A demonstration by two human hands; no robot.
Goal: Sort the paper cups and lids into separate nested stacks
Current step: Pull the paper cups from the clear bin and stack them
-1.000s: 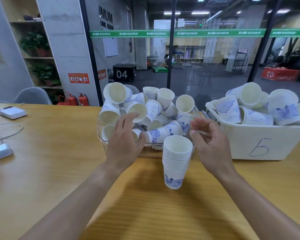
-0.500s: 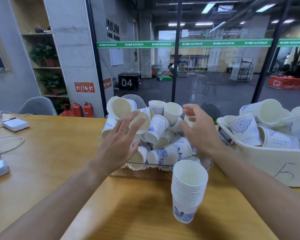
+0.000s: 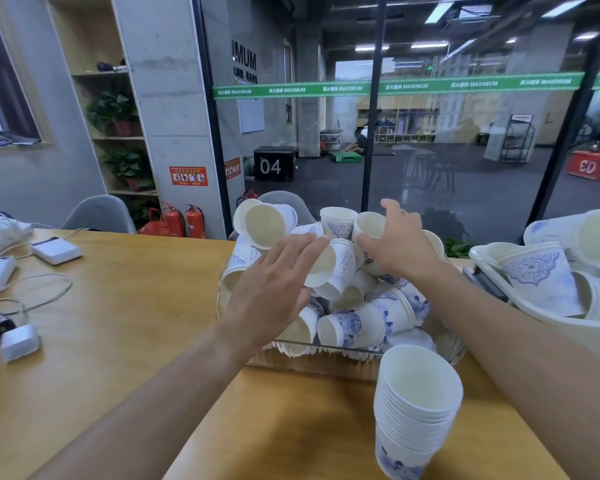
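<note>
both hands reached further over cup pile [image 3: 343, 299] | left hand [image 3: 274, 285] grip spread | right hand [image 3: 400, 245] grip unclear

Glass wall [image 3: 465, 150]; wooden table [image 3: 118, 323]

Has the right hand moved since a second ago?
Yes. The right hand went from beside the nested stack farther away, up onto the cup pile.
</note>
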